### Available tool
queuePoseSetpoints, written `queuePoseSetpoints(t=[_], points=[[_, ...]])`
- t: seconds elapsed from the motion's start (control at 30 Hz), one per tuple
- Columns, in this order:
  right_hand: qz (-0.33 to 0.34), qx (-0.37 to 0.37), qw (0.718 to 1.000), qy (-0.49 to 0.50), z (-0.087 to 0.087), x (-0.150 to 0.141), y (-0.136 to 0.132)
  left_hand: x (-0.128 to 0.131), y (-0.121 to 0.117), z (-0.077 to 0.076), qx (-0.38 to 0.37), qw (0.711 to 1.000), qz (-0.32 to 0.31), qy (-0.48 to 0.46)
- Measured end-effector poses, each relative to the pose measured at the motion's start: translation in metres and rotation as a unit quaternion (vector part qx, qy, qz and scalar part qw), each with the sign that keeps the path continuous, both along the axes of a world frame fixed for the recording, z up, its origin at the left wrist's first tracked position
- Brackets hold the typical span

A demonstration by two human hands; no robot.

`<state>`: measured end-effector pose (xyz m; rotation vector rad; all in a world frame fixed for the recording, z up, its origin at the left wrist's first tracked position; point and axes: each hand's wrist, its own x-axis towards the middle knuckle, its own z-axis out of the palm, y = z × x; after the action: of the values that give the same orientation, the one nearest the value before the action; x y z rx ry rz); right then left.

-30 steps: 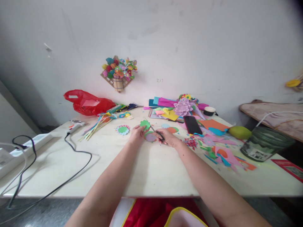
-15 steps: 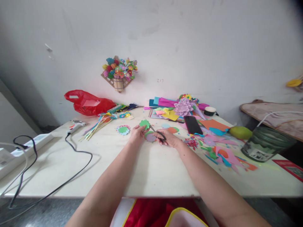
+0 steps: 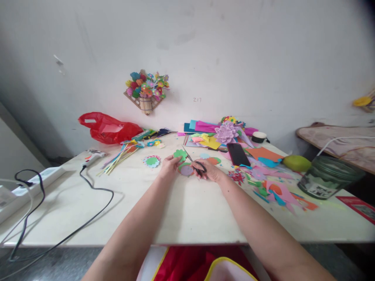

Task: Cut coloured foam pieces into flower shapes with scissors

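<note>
Centrally, a green scalloped cutout [image 3: 180, 155] sits pinched in the fingers of the left hand [image 3: 170, 165], raised a little over the white table [image 3: 187, 210]. Just to its right, the right hand [image 3: 206, 170] grips dark-handled scissors [image 3: 199, 168], their blades pointing far and left, beside the cutout's edge. Below the scissors lies a purple-centred cutout [image 3: 186, 169]; farther left is a green-centred flower [image 3: 152, 160]. Toward the right rest a phone [image 3: 238, 154], scattered coloured scraps [image 3: 278, 191] and a glass jar [image 3: 325, 179]. On the left are a glue gun [image 3: 94, 157] and, farther back, a red plastic bag [image 3: 109, 128].
</note>
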<state>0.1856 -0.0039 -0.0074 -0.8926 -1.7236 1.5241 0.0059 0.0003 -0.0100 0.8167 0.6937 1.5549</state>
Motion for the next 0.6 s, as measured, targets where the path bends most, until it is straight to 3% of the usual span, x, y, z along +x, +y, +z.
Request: queuePoseSetpoints(t=[0.6], points=[[-0.016, 0.005, 1.0, -0.009, -0.0006, -0.0013, -0.0005, 0.0008, 0.0037, -0.0044, 0.007, 1.0, 0.013, 0.004]])
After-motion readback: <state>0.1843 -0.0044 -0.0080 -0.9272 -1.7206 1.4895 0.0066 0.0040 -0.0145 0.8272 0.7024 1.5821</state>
